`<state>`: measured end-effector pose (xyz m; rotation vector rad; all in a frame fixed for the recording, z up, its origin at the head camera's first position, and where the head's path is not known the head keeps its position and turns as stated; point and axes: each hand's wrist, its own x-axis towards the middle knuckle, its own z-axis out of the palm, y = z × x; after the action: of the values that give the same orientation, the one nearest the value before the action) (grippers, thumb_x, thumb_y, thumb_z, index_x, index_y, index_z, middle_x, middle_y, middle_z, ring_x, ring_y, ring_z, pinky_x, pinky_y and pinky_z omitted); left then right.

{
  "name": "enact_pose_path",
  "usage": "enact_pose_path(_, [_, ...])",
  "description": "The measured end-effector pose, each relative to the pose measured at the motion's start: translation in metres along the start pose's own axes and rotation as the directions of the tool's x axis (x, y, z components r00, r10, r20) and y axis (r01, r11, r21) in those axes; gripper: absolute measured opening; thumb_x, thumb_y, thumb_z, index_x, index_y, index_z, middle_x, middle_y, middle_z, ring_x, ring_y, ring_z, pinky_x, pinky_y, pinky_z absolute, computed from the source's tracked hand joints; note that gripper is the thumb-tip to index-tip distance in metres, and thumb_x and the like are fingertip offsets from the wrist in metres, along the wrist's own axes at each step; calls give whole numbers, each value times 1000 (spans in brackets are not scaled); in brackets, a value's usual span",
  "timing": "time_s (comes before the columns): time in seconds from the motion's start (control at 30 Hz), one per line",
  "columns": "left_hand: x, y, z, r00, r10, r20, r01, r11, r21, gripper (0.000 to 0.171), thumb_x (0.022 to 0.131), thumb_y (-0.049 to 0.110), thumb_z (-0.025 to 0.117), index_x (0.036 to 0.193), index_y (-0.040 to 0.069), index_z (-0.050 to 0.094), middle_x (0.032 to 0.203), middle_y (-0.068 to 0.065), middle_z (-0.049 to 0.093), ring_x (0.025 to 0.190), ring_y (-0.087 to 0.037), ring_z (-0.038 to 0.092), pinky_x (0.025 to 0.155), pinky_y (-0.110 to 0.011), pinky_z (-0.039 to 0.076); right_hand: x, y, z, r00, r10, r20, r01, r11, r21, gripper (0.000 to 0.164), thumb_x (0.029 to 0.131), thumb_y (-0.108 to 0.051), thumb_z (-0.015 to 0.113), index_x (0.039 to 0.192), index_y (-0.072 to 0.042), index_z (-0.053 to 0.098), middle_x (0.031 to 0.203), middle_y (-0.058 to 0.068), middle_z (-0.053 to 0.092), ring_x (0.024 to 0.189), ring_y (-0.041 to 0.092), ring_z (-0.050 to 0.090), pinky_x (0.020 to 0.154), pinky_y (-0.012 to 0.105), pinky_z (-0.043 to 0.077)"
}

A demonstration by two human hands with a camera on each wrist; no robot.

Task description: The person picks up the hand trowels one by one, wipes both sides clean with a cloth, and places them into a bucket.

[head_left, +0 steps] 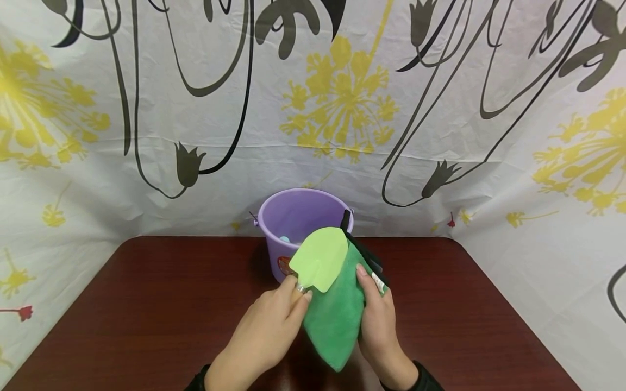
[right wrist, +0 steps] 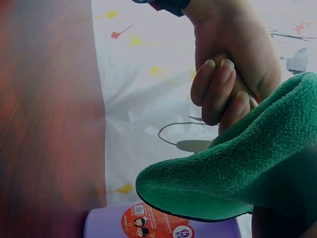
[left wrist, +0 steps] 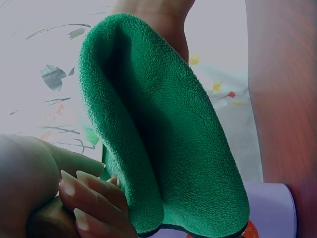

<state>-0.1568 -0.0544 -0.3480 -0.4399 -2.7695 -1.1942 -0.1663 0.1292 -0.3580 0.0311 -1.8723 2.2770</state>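
Note:
In the head view my left hand (head_left: pixel 264 328) grips a small trowel by its wooden handle. Its light green blade (head_left: pixel 320 258) points up and lies against a green cloth (head_left: pixel 335 331). My right hand (head_left: pixel 380 328) holds that cloth by its right side, thumb on top. The cloth is folded over and hangs down in a point, with black edging and a white label at its upper right. In the left wrist view, curled fingers (left wrist: pixel 94 198) wrap the brown handle (left wrist: pixel 49 220) beside the cloth (left wrist: pixel 178 124). The right fingers are mostly hidden behind the cloth.
A purple bucket (head_left: pixel 276 252) with a red sticker stands at the table's far edge, behind the hands. Something light blue (head_left: pixel 285 239) shows inside it. The dark red wooden table (head_left: pixel 195 304) meets a patterned white sheet (head_left: pixel 220 212) at the back.

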Motion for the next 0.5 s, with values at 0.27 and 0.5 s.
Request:
enact_pose_path(0.27, [0,-2,-1,1000,7,2,-7,1000,-4,25,104,39,54,93,18,48,63,7,35,54,-6,38,50,-24,35,-3,5,4,999,14,31,-14,1000,11,37,107,-39,49,119,-7,62,97,-2,71,87,12,71,80,32,60])
enact_pose_path(0.5, [1,-2,-3,1000,9,0,-9,1000,2,24,104,37,54,93,17,48,63,6,35,53,-7,39,50,-24,35,-5,7,6,999,14,50,-14,1000,-10,35,107,-39,48,118,-8,61,96,-3,70,85,11,71,77,32,60])
